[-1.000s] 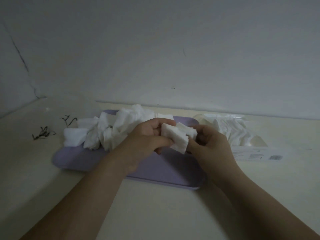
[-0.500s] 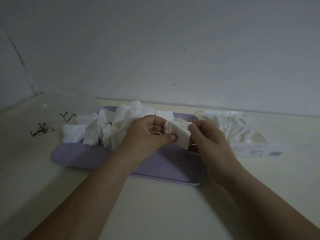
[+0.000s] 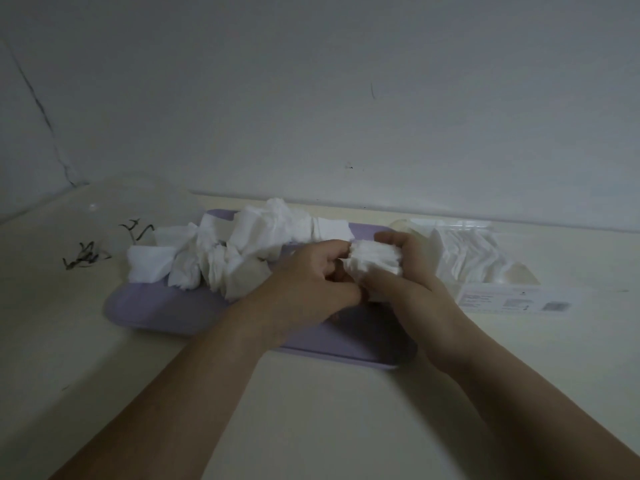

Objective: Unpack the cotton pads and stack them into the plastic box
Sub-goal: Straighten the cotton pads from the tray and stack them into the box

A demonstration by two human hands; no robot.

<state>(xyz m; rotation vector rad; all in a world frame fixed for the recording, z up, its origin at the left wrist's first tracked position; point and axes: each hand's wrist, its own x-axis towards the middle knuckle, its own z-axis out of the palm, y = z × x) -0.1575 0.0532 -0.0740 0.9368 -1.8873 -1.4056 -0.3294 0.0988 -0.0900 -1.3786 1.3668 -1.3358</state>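
Fingers of the left hand and right hand are curled around a small stack of cotton pads, held over the lilac tray. A clear plastic box, partly filled with pads, is seen just beside it on the surface.

The picture was dim and bluish-grey, lit by a soft, even light without glare, with only weak shadows on the table in the lower middle, the white cotton pads being the brightest part and fine detail staying soft and slightly grainy.
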